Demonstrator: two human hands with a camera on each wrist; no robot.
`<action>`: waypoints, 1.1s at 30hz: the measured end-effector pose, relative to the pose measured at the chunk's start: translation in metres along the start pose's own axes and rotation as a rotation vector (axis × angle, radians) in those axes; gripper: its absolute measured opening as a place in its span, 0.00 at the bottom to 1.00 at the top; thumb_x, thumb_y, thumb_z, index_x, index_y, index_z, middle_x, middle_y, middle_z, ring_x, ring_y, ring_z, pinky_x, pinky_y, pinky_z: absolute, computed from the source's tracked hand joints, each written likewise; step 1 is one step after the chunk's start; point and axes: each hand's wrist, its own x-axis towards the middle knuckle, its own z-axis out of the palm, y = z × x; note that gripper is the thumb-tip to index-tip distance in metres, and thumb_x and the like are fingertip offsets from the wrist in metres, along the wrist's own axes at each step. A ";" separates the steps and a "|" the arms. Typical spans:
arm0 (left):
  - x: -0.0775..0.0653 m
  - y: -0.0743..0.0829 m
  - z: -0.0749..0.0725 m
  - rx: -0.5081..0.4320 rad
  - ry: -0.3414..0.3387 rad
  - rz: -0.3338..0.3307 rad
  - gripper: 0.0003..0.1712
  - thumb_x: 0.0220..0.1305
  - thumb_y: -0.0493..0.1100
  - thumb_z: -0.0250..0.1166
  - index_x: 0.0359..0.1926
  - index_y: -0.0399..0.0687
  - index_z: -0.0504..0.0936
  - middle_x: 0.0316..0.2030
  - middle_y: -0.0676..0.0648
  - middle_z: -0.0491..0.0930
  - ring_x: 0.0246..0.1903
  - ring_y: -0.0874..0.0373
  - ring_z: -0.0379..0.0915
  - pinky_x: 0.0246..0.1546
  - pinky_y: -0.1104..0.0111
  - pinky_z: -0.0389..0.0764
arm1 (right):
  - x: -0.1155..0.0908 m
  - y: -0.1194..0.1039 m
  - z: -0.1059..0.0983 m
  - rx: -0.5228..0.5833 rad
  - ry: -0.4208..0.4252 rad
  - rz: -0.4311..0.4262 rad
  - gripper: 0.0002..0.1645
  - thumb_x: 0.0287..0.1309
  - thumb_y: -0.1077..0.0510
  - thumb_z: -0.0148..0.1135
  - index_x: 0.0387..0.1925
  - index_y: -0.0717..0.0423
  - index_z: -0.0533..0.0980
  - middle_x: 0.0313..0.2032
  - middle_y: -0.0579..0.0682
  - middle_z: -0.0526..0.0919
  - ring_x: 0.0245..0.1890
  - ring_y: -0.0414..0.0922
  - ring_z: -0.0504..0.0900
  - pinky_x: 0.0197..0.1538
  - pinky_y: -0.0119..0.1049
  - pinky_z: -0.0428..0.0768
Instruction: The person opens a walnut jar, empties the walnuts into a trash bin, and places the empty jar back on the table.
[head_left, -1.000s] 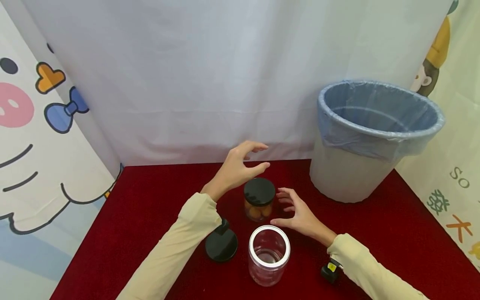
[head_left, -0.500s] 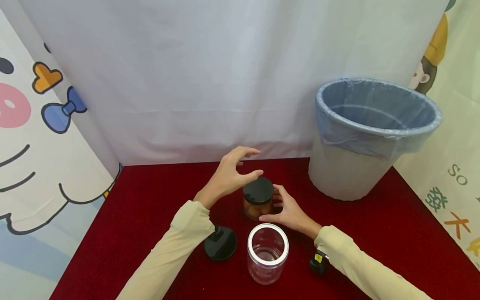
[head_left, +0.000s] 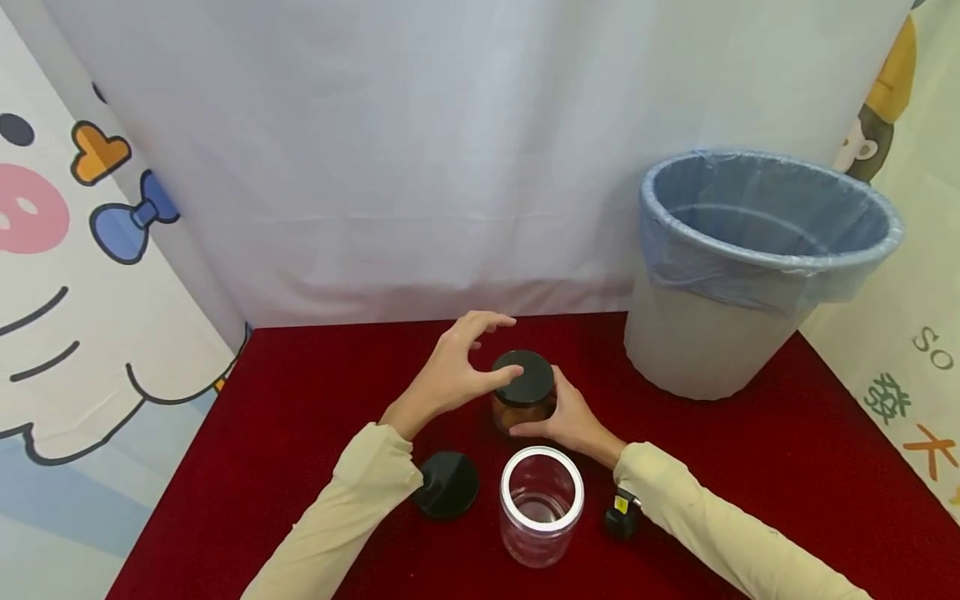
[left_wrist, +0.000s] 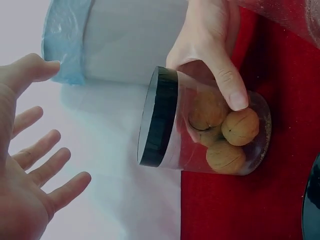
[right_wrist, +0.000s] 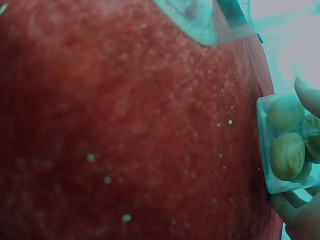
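Observation:
A clear jar [left_wrist: 186,152] with a black lid [head_left: 528,379] stands on the red cloth. Several walnuts [left_wrist: 226,157] lie at its bottom. My right hand [head_left: 573,421] grips the jar's side from the right, thumb in front. Over the lid's left side hovers my left hand [head_left: 450,371], its fingers spread and apart from the lid in the left wrist view. Nearer me stands a lidless clear jar [head_left: 538,546] with a white rim. Left of it, a second black lid [head_left: 450,483] lies flat, partly behind my left sleeve.
A tall white bin [head_left: 697,350] lined with a blue bag [head_left: 750,271] stands at the back right. Behind the red-covered table [head_left: 300,433] hangs a white curtain [head_left: 375,167]. Cartoon-printed cloths [head_left: 45,350] flank both sides.
My right hand has moved left and closed round the jar of walnuts. My left hand has come slightly down and left, its thumb now over the lid in the head view.

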 end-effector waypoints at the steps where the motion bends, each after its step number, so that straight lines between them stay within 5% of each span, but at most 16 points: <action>1: -0.001 0.000 0.000 -0.002 0.001 0.002 0.32 0.52 0.50 0.72 0.59 0.56 0.73 0.54 0.54 0.71 0.52 0.61 0.65 0.51 0.61 0.73 | 0.000 0.001 -0.001 -0.008 0.005 -0.006 0.54 0.29 0.54 0.83 0.60 0.53 0.63 0.54 0.50 0.74 0.55 0.47 0.74 0.57 0.49 0.70; 12: -0.012 -0.001 0.000 -0.003 -0.025 0.008 0.35 0.50 0.49 0.73 0.60 0.55 0.72 0.56 0.54 0.70 0.53 0.60 0.65 0.51 0.60 0.73 | -0.005 -0.011 -0.006 -0.045 0.014 -0.068 0.52 0.27 0.52 0.84 0.58 0.46 0.67 0.52 0.44 0.77 0.51 0.41 0.76 0.55 0.44 0.72; 23: -0.022 0.000 0.002 -0.015 -0.054 0.043 0.37 0.49 0.50 0.74 0.61 0.54 0.70 0.58 0.55 0.68 0.54 0.54 0.64 0.49 0.61 0.71 | -0.014 -0.070 -0.023 -0.043 0.005 -0.112 0.49 0.29 0.63 0.82 0.58 0.61 0.68 0.50 0.56 0.78 0.51 0.51 0.75 0.55 0.47 0.70; 33: -0.028 0.004 0.007 -0.033 -0.051 0.054 0.40 0.48 0.50 0.75 0.62 0.50 0.69 0.60 0.54 0.64 0.58 0.56 0.59 0.52 0.58 0.69 | -0.012 -0.058 -0.033 -0.100 0.025 -0.167 0.52 0.26 0.56 0.84 0.59 0.53 0.68 0.50 0.48 0.76 0.49 0.46 0.75 0.52 0.46 0.73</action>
